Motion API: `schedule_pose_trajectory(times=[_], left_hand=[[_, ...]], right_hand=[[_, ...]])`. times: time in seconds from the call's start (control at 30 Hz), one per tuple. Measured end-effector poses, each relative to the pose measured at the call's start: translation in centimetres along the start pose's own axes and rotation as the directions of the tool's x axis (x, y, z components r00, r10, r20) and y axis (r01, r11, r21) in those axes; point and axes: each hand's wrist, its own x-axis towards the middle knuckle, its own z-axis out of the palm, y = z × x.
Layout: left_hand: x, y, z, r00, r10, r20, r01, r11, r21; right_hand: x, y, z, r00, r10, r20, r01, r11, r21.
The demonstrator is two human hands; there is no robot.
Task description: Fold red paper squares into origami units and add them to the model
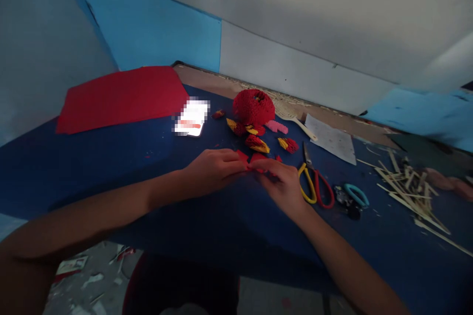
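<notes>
Both hands meet over the near side of the blue table. My left hand (214,171) is closed, its fingertips pinching a small red piece of paper (242,156). Opposite it, my right hand (284,184) has its thumb and fingers closed at the same red paper; the fingers cover much of it. Just beyond lie several red-and-yellow folded-paper pieces (257,144). Behind these sits a round red folded-paper body (253,107) with a hollow top. A pink folded-paper strip (277,127) lies at its right.
Scissors (310,182) with yellow and red handles lie right of my right hand, beside turquoise-handled cutters (355,195). Thin wooden sticks (410,187) are heaped farther right. A lit phone (192,118), a red sheet (121,98), a pale brush (301,127) and a white paper (330,139) lie farther back.
</notes>
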Motion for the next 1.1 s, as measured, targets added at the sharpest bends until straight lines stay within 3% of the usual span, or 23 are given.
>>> schedule_pose_trajectory(times=[0.17, 0.3, 0.43, 0.73, 0.87, 1.1], left_hand=[[-0.1, 0.4, 0.0, 0.997, -0.061, -0.036, 0.057, 0.992, -0.109], [0.0, 0.6, -0.2, 0.983, -0.154, 0.096, 0.161, 0.984, -0.080], [0.1, 0.4, -0.3, 0.954, -0.179, 0.242, 0.192, 0.981, -0.033], [0.4, 0.6, -0.7, 0.926, -0.240, 0.291, 0.300, 0.936, -0.184], [0.9, -0.1, -1.3, 0.924, -0.302, 0.236, 0.355, 0.907, -0.228], [1.2, -1.8, -1.3, 0.918, -0.373, 0.132, 0.380, 0.924, -0.030]], right_hand=[[-0.1, -0.2, -0.1, 1.000, -0.004, 0.014, 0.005, 1.000, -0.010], [-0.2, 0.0, 0.1, 0.998, 0.012, 0.065, -0.010, 0.999, -0.034], [-0.3, 0.3, 0.5, 0.991, -0.048, 0.127, 0.059, 0.995, -0.078], [-0.2, 0.3, 0.1, 0.992, -0.109, 0.059, 0.114, 0.989, -0.095], [0.1, 0.3, -0.4, 0.998, -0.062, -0.019, 0.059, 0.991, -0.119], [0.2, 0.3, -0.4, 0.997, 0.021, -0.078, -0.021, 1.000, 0.002]])
